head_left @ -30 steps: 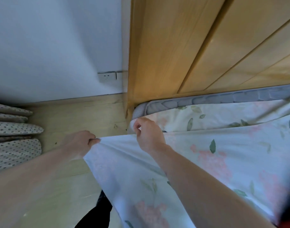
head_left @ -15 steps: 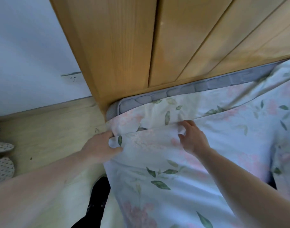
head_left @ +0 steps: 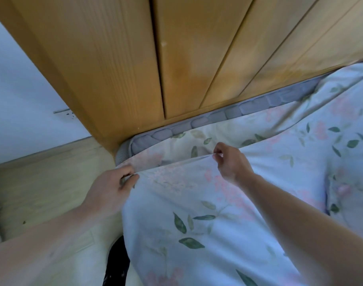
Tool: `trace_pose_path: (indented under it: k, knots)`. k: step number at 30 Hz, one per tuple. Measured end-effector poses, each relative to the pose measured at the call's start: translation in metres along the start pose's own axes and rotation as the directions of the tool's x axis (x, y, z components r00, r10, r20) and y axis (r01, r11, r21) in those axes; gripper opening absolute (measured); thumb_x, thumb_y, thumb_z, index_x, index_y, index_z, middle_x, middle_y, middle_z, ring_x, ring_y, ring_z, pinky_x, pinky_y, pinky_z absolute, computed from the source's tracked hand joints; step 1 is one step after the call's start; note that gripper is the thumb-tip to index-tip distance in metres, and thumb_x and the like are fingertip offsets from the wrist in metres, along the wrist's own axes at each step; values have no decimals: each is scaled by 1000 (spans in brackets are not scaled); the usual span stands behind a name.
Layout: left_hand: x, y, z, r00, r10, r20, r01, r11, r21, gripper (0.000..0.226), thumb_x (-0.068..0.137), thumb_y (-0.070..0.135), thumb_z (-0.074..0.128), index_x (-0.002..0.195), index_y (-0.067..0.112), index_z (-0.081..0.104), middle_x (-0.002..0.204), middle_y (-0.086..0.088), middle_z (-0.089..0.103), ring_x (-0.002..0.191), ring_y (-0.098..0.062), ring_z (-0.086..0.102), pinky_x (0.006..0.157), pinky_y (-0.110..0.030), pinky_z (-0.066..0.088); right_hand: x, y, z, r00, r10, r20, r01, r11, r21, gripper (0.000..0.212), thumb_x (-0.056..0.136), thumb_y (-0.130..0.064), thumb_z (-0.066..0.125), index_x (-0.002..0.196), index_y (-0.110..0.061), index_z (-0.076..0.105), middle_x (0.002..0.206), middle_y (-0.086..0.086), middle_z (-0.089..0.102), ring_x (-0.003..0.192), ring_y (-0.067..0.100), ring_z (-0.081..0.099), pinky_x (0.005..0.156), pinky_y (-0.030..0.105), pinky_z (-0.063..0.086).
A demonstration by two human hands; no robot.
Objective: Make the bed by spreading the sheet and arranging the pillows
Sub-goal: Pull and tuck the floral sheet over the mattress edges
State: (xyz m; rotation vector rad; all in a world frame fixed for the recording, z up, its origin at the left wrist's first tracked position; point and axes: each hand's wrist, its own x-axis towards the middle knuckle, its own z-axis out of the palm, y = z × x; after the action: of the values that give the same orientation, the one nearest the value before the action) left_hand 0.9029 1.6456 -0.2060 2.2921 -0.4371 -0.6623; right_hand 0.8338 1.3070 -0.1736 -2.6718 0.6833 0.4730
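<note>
Sheet, pale blue with pink flowers and green leaves, is lying over the mattress near the corner by the wooden headboard, its top edge lifted. Left hand is pinching that edge at the bed's corner, fingers curled round the fabric. Right hand is pinching the same edge further along, thumb and fingertips closed on it. Pale wooden floor is showing beside the bed, below a white wall.

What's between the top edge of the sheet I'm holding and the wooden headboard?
In the head view, a lower floral layer, then the grey mattress edge, lie between the sheet and headboard.
</note>
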Motion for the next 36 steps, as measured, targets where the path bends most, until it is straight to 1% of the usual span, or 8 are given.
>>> trace_pose_path:
  k: [4, 7, 13, 18, 21, 28, 32, 36]
  knots:
    - [-8, 9, -13, 994, -11, -112, 13, 1000, 19, 28, 97, 27, 61, 71, 21, 53, 57, 3, 56, 51, -14, 51, 53, -38, 45, 0, -10, -26, 995, -83, -52, 86, 994, 68, 10, 95, -19, 58, 86, -21, 54, 83, 1, 67, 76, 29, 60, 66, 39, 52]
    - [-12, 16, -24, 981, -44, -190, 46, 999, 7, 28, 96, 26, 61, 70, 33, 53, 59, 20, 58, 50, -7, 48, 51, -30, 38, 4, -20, -42, 981, -165, -103, 175, 980, 97, 13, 93, -14, 60, 83, -20, 56, 74, -1, 64, 66, 23, 55, 60, 37, 49]
    - [-22, 1, -28, 972, -76, -221, 90, 995, 54, 25, 96, 28, 62, 72, 31, 59, 57, 4, 60, 56, -16, 57, 54, -34, 46, 7, -38, -46, 974, -222, -52, 225, 973, 58, 14, 94, -14, 61, 80, -17, 58, 67, 1, 59, 65, 27, 55, 58, 38, 48]
    - [-1, -11, -18, 978, -200, -68, 204, 976, 71, 23, 97, 38, 59, 76, 30, 61, 57, 7, 62, 56, -16, 59, 53, -32, 47, 18, -52, -22, 996, -83, -24, 84, 996, 29, 16, 91, -7, 56, 80, -19, 59, 79, 5, 62, 76, 32, 58, 57, 32, 40]
    - [6, -19, -18, 979, -202, 24, 199, 976, 92, 23, 97, 40, 59, 76, 29, 60, 60, 11, 61, 57, -15, 58, 54, -34, 45, 16, -51, -11, 999, -31, -32, 32, 998, 47, 16, 91, -5, 54, 81, -18, 57, 75, 2, 57, 73, 31, 56, 54, 30, 34]
    - [3, -8, -59, 998, -61, 34, 58, 995, 75, 29, 96, 36, 60, 71, 22, 58, 63, 6, 59, 59, -13, 54, 54, -34, 36, 19, -50, -28, 985, -112, -128, 128, 984, 124, 13, 93, -11, 59, 82, -16, 62, 73, 6, 63, 70, 29, 57, 55, 33, 41]
    - [10, -15, -47, 992, -128, 17, 125, 985, 118, 31, 97, 40, 60, 70, 24, 60, 58, 2, 58, 57, -12, 56, 50, -31, 34, 25, -59, -10, 992, -54, -117, 66, 993, 101, 13, 92, -7, 55, 83, -14, 62, 76, 7, 62, 71, 32, 56, 52, 31, 34]
    - [21, -49, -29, 960, -273, 68, 265, 958, 106, 40, 96, 50, 57, 70, 19, 57, 58, 0, 56, 60, -25, 59, 50, -30, 33, 23, -61, 12, 991, 54, -121, -36, 989, 143, 16, 91, -6, 56, 88, -16, 67, 87, 9, 67, 79, 33, 61, 62, 33, 46]
